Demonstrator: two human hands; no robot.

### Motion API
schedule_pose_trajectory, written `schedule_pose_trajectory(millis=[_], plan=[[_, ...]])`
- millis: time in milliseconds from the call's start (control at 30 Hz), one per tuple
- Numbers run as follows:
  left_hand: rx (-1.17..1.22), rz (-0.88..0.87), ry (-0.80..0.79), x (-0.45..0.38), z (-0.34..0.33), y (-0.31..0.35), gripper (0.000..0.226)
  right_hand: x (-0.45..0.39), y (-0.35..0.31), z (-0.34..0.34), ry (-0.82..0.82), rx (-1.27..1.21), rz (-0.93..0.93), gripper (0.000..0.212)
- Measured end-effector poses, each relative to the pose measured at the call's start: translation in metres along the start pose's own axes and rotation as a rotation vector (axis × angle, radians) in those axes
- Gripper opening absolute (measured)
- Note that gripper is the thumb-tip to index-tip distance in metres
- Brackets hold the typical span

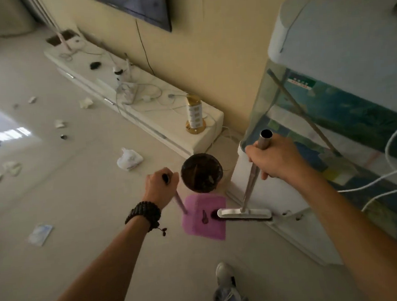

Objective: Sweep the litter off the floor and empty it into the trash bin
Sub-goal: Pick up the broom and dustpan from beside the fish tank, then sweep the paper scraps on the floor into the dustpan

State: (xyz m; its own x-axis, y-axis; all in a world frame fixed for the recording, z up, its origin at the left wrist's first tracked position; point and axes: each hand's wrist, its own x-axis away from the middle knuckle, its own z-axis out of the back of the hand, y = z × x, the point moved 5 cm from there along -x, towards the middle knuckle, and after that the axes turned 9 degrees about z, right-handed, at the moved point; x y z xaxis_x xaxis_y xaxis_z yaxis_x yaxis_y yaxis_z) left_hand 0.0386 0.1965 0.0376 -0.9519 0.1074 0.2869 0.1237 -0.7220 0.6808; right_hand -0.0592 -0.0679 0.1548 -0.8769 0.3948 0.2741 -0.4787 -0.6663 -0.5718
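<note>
My left hand (160,186) grips the handle of a pink dustpan (204,218) that rests on the floor below a round dark trash bin (201,172). My right hand (275,158) is closed round the metal pole of a broom (249,189). The broom's white head (244,214) sits at the dustpan's right edge, beside a small dark bit on the pan. Litter lies across the floor: a crumpled white bag (129,158), a flat packet (40,234), and several paper scraps (10,168) further left.
A low white TV cabinet (192,136) with cables and a gold power tower (194,114) runs along the wall. A fish tank on a white stand (331,117) fills the right. My shoes (226,287) are at the bottom. A television hangs on the wall.
</note>
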Motion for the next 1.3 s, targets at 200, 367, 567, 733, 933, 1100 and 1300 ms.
schedule_pose_trajectory(millis=[200,367,567,733,933,1100,1300], plan=[[0.099,0.331,0.174,0.038,0.132,-0.086,0.038,0.046,-0.090,-0.049,-0.301,-0.417,-0.097,0.017],[0.144,0.412,0.296,0.071,0.201,-0.142,0.034,0.065,-0.131,-0.097,-0.407,-0.972,-0.213,0.035],[0.130,0.481,0.401,0.096,0.266,-0.199,0.042,0.070,-0.171,-0.175,-0.490,-1.218,-0.528,0.023],[0.084,0.520,0.484,0.094,0.307,-0.235,0.039,0.068,-0.214,-0.224,-0.595,-1.204,-0.587,0.020],[0.049,0.598,0.637,0.062,0.340,-0.269,0.040,0.041,-0.247,-0.250,-0.840,-0.456,-0.331,0.002],[0.023,0.576,0.703,0.013,0.357,-0.261,0.040,-0.008,-0.256,-0.274,-1.004,-0.453,-0.526,0.004],[-0.006,0.572,0.716,-0.050,0.365,-0.258,0.014,-0.062,-0.306,-0.321,-0.909,-0.841,-0.687,0.015]])
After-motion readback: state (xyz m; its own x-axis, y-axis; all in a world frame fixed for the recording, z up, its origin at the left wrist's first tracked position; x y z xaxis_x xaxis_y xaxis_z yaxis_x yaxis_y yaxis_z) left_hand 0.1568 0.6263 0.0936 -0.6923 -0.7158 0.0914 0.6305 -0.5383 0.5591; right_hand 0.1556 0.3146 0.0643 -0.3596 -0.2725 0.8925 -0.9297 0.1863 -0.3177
